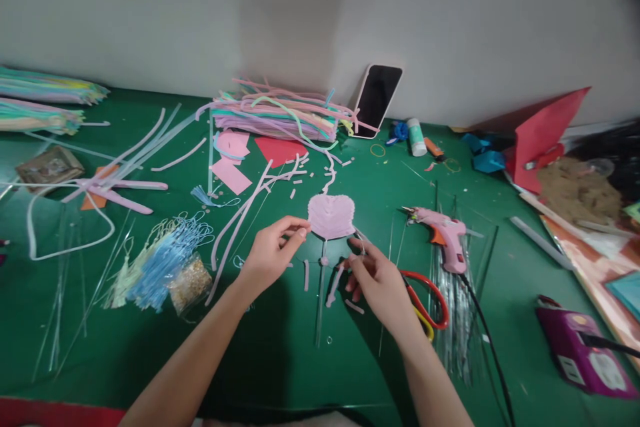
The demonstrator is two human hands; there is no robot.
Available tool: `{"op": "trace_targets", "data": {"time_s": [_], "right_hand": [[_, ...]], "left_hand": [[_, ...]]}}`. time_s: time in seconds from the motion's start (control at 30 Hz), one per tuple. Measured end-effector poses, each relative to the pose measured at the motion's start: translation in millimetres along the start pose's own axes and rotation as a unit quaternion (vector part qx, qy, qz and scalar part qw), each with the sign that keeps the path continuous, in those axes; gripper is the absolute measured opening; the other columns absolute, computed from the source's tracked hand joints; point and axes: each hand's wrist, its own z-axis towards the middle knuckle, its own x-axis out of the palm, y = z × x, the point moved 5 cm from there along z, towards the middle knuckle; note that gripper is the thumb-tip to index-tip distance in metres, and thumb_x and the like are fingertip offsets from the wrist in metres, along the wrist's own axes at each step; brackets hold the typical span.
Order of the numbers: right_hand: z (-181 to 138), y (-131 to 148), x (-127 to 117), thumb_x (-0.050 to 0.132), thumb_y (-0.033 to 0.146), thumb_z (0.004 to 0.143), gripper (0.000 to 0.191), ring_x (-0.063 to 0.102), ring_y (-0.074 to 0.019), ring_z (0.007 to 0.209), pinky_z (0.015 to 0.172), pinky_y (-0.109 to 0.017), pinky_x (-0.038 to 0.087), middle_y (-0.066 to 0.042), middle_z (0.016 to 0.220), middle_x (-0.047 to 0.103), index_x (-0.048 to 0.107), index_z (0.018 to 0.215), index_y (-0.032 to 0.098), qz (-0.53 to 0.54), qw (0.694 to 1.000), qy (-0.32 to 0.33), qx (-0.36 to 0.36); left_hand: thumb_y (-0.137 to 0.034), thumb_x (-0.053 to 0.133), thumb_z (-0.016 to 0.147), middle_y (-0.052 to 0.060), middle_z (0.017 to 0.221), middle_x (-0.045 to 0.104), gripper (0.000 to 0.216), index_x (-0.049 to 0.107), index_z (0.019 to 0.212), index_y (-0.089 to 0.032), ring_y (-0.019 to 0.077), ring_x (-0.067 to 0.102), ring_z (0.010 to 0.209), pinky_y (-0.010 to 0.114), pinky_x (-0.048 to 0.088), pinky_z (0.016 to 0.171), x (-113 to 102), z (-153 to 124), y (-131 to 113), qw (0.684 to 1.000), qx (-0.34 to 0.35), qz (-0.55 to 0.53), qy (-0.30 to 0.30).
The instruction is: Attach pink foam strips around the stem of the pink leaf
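A pink fuzzy heart [331, 215] lies on the green table [280, 353], fixed on a thin clear stick [320, 300] that points toward me. My left hand [273, 255] pinches the heart's lower left edge between thumb and fingertips. My right hand [377, 280] rests on the table just below the heart's right side, fingers curled, its fingertips at the heart's lower right edge. Short pink pipe-cleaner pieces [334, 287] lie between my hands.
A pink glue gun [445, 235], its black cord, red-handled scissors [425, 300] and clear glue sticks [455, 320] lie to the right. A pile of pastel pipe cleaners [280, 117] and a phone [377, 100] stand at the wall. Blue tassels [165, 260] lie left; a purple device [580, 347] sits right.
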Motion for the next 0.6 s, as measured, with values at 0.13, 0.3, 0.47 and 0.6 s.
{"op": "trace_targets", "data": {"time_s": [0.13, 0.3, 0.47, 0.6], "right_hand": [[-1.7, 5.4, -15.9, 0.05, 0.045, 0.085, 0.042, 0.058, -0.0152, 0.048, 0.048, -0.03, 0.046, -0.007, 0.087, 0.069, 0.06, 0.114, 0.016, -0.187, 0.972, -0.119, -0.078], [-3.1, 10.9, -25.2, 0.05, 0.04, 0.086, 0.034, 0.059, -0.0176, 0.059, 0.063, -0.032, 0.046, -0.009, 0.086, 0.07, 0.066, 0.103, 0.016, -0.272, 0.935, -0.174, -0.145], [1.8, 12.0, -24.0, 0.05, 0.038, 0.086, 0.028, 0.061, -0.0195, 0.066, 0.065, -0.032, 0.045, -0.008, 0.085, 0.069, 0.067, 0.095, 0.017, -0.286, 0.928, -0.164, -0.173], [3.6, 13.4, -20.2, 0.05, 0.036, 0.086, 0.023, 0.06, -0.0198, 0.066, 0.064, -0.031, 0.043, -0.006, 0.078, 0.067, 0.065, 0.085, 0.019, -0.298, 0.923, -0.152, -0.188]], "left_hand": [[-0.039, 0.053, 0.087, 0.008, 0.101, 0.07, 0.027, 0.066, 0.102, -0.021, 0.0204, 0.066, 0.085, 0.026, 0.05, 0.063, -5.5, 0.3, -0.9, 0.999, 0.002, 0.036, -0.031], [-0.041, 0.055, 0.085, 0.006, 0.094, 0.07, 0.026, 0.066, 0.1, -0.022, 0.0195, 0.064, 0.079, 0.025, 0.048, 0.061, -36.8, -2.0, -9.4, 0.986, 0.011, 0.102, -0.133], [-0.035, 0.054, 0.084, 0.003, 0.082, 0.068, 0.019, 0.068, 0.087, -0.023, 0.0175, 0.058, 0.066, 0.027, 0.041, 0.06, -57.0, -7.6, -19.5, 0.937, 0.041, 0.295, -0.183], [-0.037, 0.053, 0.085, 0.003, 0.078, 0.068, 0.021, 0.067, 0.082, -0.023, 0.0182, 0.058, 0.065, 0.027, 0.04, 0.058, -54.3, -7.4, -12.5, 0.939, 0.021, 0.317, -0.129]]}}
